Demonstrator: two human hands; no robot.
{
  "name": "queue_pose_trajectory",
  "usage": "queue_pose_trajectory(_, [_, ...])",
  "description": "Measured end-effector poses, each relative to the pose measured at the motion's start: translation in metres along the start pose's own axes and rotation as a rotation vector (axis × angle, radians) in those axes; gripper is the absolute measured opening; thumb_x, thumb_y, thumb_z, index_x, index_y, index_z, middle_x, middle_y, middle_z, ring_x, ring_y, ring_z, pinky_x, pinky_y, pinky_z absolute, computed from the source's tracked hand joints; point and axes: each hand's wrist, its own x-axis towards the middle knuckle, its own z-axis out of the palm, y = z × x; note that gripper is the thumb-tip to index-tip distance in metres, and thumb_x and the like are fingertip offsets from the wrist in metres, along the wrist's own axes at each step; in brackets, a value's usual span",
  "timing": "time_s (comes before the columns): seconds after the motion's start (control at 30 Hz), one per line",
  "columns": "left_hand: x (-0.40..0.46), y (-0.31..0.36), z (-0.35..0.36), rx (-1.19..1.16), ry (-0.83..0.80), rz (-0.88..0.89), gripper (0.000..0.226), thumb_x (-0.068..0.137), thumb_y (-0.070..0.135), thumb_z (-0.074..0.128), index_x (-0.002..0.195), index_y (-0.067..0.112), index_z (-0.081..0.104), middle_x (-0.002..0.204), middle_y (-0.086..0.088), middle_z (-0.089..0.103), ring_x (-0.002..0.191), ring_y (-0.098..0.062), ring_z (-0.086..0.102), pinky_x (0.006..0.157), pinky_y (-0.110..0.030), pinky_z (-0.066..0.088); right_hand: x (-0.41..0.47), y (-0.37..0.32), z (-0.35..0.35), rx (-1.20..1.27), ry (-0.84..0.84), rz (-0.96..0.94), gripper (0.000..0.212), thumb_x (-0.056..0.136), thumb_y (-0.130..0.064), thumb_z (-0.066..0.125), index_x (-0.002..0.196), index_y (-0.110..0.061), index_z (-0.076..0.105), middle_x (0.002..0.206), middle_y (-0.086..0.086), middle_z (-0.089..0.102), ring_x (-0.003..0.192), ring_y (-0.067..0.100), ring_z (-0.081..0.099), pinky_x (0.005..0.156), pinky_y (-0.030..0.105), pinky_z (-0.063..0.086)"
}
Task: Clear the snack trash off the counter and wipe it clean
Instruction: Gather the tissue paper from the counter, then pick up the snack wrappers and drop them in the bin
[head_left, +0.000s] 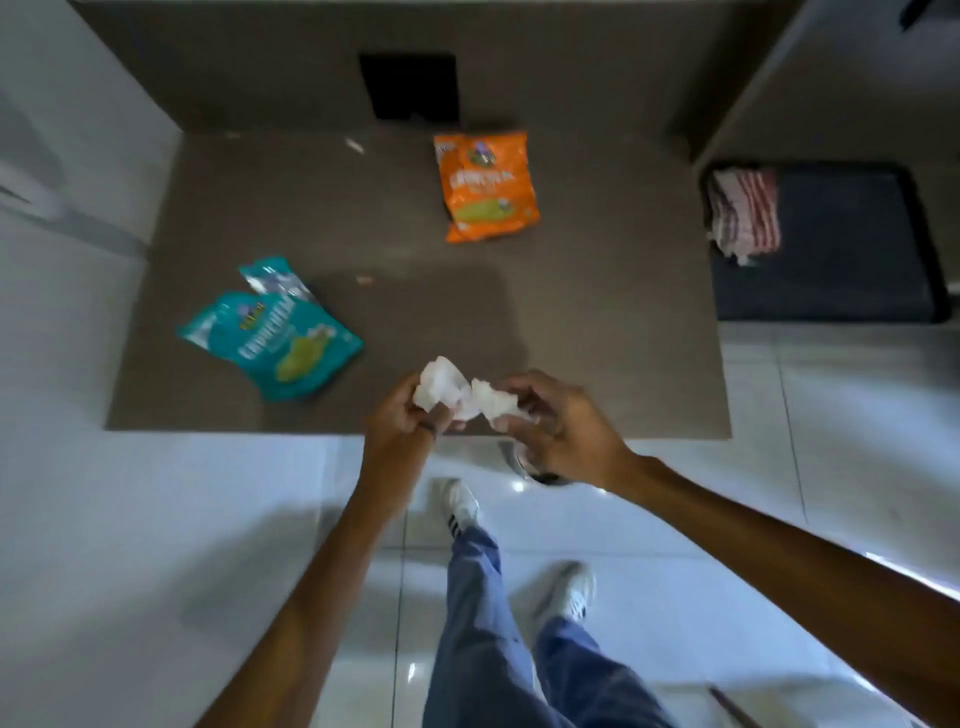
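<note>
I have both hands up over the near edge of the surface (597, 322), each one pinched onto the same crumpled white tissue (460, 392): my left hand (402, 418) grips the bigger wad, my right hand (558, 428) grips the trailing end. Neither hand is free.

The snack trash is not yet cleared. The teal snack bag (272, 345) lies on the surface to the left of my left hand, just beyond it. The orange snack bag (488, 189) lies well ahead of both hands, towards the back wall. A small crumb (364, 280) sits between the two bags, and a pale scrap (355, 145) lies further back still.

My worry is that thin tissue like this may tear if my hands pull apart, leaving shreds on the surface as fresh litter. With both hands occupied, I judge I cannot lift a bag without dropping the tissue or bunching it into one hand. Wiping before the bags go would likely push crumbs under them or off the edge onto the floor.

Everything is motion-blurred, so I cannot read the bag print or tell whether the bags are empty. A dark round object (540, 470) is mostly hidden beneath my right hand; it may be a bin, but I cannot tell. The dark square (410, 88) at the back is unclear too.
</note>
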Motion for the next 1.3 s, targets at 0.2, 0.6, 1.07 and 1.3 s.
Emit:
queue_pose_trajectory(0.2, [-0.066, -0.149, 0.069, -0.109, -0.087, -0.506, 0.033, 0.074, 0.018, 0.086, 0.101, 0.027, 0.069, 0.093, -0.010, 0.080, 0.071, -0.025, 0.076, 0.071, -0.035, 0.066, -0.122, 0.164, 0.040, 0.014, 0.022, 0.530, 0.031, 0.086, -0.029, 0.082, 0.113, -0.025, 0.068, 0.089, -0.013, 0.071, 0.075, 0.001, 0.063, 0.073, 0.013, 0.052])
queue_pose_trajectory(0.6, [0.093, -0.389, 0.214, 0.015, 0.009, -0.815, 0.024, 0.107, 0.017, 0.052, 0.113, 0.000, 0.068, 0.101, -0.020, 0.069, 0.061, -0.025, 0.069, 0.040, -0.025, 0.059, -0.063, 0.453, 0.111, 1.090, 0.610, 1.202, 0.029, 0.101, -0.019, 0.063, 0.119, 0.004, 0.062, 0.114, 0.026, 0.069, 0.087, 0.031, 0.070, 0.065, 0.032, 0.061])
queue_pose_trajectory(1.07, [-0.061, -0.205, 0.151, 0.750, 0.125, 0.294, 0.026, 0.094, 0.001, 0.062, 0.117, -0.002, 0.074, 0.121, -0.015, 0.075, 0.114, -0.034, 0.069, 0.102, -0.038, 0.054, -0.131, 0.199, 0.056, -0.261, 0.274, 0.277, 0.030, 0.098, -0.015, 0.055, 0.125, -0.015, 0.068, 0.120, 0.007, 0.074, 0.109, 0.022, 0.065, 0.088, 0.033, 0.058])
queue_pose_trajectory(1.3, [-0.027, -0.074, 0.057, 0.923, 0.619, 0.581, 0.051, 0.085, 0.014, 0.064, 0.136, 0.013, 0.065, 0.150, -0.017, 0.052, 0.146, -0.043, 0.045, 0.124, -0.039, 0.030, -0.038, 0.056, 0.041, -0.492, 0.444, -0.368, 0.040, 0.092, -0.008, 0.057, 0.130, -0.017, 0.065, 0.144, 0.010, 0.062, 0.140, 0.032, 0.050, 0.111, 0.047, 0.044])
